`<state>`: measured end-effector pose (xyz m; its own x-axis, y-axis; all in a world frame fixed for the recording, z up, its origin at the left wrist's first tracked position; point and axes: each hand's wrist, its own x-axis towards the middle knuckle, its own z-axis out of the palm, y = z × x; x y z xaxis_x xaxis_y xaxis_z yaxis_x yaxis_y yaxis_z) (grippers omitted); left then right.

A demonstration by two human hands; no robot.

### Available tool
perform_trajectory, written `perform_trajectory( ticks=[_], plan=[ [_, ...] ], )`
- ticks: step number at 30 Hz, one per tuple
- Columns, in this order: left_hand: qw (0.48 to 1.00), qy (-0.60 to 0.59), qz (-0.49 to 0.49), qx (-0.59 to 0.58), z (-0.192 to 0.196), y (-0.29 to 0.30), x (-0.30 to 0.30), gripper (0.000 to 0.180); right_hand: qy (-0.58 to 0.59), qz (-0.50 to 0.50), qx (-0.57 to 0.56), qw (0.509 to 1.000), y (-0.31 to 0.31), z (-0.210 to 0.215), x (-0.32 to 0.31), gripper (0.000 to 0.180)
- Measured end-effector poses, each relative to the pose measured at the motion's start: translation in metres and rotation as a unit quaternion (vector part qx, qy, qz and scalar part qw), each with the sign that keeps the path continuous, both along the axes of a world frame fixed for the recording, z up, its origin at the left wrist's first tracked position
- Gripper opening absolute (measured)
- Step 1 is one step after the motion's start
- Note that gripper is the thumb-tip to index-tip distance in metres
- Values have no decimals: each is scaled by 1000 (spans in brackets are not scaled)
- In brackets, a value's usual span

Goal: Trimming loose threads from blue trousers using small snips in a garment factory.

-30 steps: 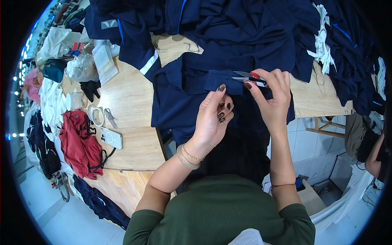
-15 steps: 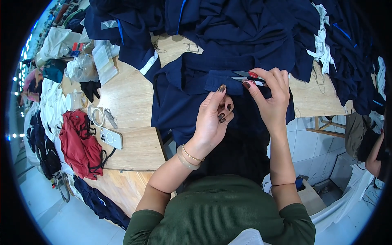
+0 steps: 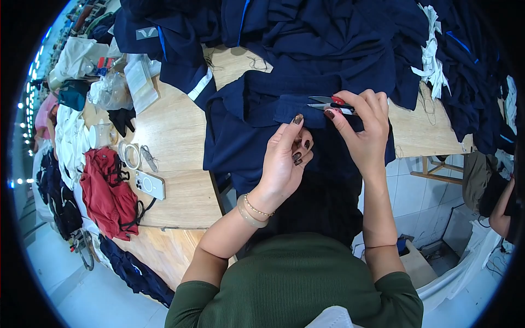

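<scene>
A navy garment (image 3: 229,134) with a ribbed, gathered waistband lies over the table edge in front of me. My left hand (image 3: 287,156) is closed at the lower edge of that waistband, thumb on top and the other fingers curled in. The fold between thumb and forefinger is partly hidden. Just to the right, my right hand (image 3: 365,123) grips a small pair of thread snips (image 3: 338,101) with a red part on the handle. Their two blades are parted and point left, over the waistband.
More navy garments (image 3: 328,33) are heaped at the back, with white fabric strips (image 3: 432,54) on the right. Left on the wooden table (image 3: 180,191) lie a phone (image 3: 149,185), tape rolls (image 3: 131,156), a red bag (image 3: 106,191) and plastic bags (image 3: 112,90). Another person's arm (image 3: 500,210) shows far right.
My hands and the snips have hardly moved. At the far left, a person in pink has shifted slightly.
</scene>
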<state>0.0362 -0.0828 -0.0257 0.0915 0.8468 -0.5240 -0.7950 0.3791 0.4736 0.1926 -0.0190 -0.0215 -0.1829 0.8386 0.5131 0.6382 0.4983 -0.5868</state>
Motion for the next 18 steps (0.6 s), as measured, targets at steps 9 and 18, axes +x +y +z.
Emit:
perform_trajectory(
  ticks=[9,18],
  plan=[
    [1000,8,-3,0,1,-1,1,24,0,15,-5,1000,3,-2,1,29],
    [1000,19,-3,6,2,1,-1,23,-13,18,10,1000,5,3,3,29]
  ],
)
